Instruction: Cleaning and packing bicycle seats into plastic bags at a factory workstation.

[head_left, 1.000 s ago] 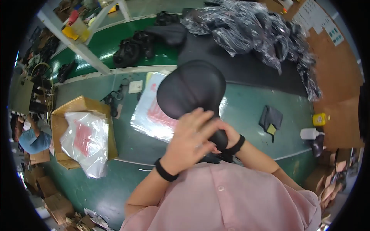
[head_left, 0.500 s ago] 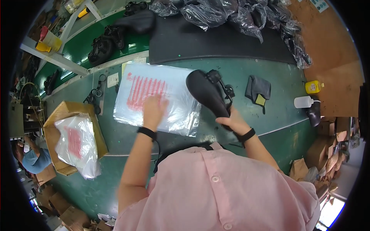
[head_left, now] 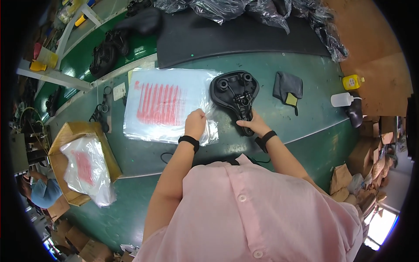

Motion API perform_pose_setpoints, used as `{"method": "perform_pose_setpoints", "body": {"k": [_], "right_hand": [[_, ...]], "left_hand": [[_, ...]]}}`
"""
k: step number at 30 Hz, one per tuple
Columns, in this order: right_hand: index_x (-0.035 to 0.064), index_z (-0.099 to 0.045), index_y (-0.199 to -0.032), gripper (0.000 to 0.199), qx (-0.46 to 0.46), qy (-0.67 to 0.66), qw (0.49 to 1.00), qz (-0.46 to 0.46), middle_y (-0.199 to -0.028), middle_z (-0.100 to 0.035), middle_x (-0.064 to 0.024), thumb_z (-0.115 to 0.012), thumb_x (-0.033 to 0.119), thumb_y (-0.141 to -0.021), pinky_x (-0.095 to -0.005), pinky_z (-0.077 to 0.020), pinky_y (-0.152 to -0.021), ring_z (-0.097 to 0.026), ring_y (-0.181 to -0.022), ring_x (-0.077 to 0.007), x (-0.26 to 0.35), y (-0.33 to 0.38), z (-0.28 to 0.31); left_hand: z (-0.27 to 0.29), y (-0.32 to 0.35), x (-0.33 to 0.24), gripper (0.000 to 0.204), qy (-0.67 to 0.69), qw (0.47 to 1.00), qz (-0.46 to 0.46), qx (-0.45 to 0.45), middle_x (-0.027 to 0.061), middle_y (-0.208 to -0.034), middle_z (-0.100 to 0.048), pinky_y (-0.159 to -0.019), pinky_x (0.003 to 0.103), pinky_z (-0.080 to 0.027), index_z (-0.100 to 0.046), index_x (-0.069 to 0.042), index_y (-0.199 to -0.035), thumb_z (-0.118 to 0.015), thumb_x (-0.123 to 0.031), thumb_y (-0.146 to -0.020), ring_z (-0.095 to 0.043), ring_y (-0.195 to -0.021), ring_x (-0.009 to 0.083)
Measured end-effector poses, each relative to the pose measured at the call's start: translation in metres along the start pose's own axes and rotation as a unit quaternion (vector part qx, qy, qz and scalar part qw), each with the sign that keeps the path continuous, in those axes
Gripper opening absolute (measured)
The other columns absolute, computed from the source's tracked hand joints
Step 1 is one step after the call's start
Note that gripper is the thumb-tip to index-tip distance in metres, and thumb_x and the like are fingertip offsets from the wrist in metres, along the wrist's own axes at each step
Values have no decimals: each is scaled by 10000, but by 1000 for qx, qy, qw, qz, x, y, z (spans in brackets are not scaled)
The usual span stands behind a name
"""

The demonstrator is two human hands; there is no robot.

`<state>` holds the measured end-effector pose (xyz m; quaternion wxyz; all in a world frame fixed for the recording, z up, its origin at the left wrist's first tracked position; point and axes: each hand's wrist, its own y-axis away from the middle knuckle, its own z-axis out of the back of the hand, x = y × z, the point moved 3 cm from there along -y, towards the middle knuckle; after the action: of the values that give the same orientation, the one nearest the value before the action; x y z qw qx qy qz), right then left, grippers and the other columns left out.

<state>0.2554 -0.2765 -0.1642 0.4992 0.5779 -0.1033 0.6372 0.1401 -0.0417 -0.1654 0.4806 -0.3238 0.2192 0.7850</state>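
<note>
My right hand [head_left: 255, 125] grips a black bicycle saddle [head_left: 231, 91] by its narrow nose. The saddle's underside faces up, showing rails and two round springs at its wide end. Left of it lies a flat stack of clear plastic bags [head_left: 152, 78] with red print. My left hand [head_left: 195, 123] is closed at the right part of this stack, seemingly pinching the film of a bag; its fingertips are hidden. The saddle's left edge is close to the bags' right edge.
A dark cloth [head_left: 288, 85] lies to the right, with a white squeeze bottle [head_left: 341, 99] and a yellow bottle [head_left: 352, 82] beyond. At left stands a cardboard box [head_left: 111, 153] of bags, near scissors [head_left: 104, 105]. Plastic-wrapped items [head_left: 222, 8] line the far side.
My left hand has slid right across the bags and closed. My right hand has turned the saddle from top side showing to underside up, lowering it beside the bags.
</note>
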Motion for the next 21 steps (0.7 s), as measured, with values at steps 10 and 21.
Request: {"method": "perform_pose_setpoints", "body": {"k": [10, 21], "right_hand": [[21, -478, -1131, 429, 154, -425, 873, -184, -879, -613, -120, -675, 254, -830, -340, -550, -592, -641, -674, -233, 15, 4, -11], [5, -433, -1275, 562, 235, -444, 863, -60, -1107, -581, -56, -703, 142, -801, -269, -476, -826, -578, -952, -130, 102, 29, -52]], "left_hand": [[22, -7, 46, 234, 424, 860, 262, 111, 3, -642, -544, -521, 250, -404, -526, -69, -670, -712, -134, -794, -500, -565, 99], [74, -1, 28, 113, 400, 881, 235, 92, 36, -731, -602, -575, 246, -451, -615, -10, -837, -698, -43, -769, -552, -632, 107]]}}
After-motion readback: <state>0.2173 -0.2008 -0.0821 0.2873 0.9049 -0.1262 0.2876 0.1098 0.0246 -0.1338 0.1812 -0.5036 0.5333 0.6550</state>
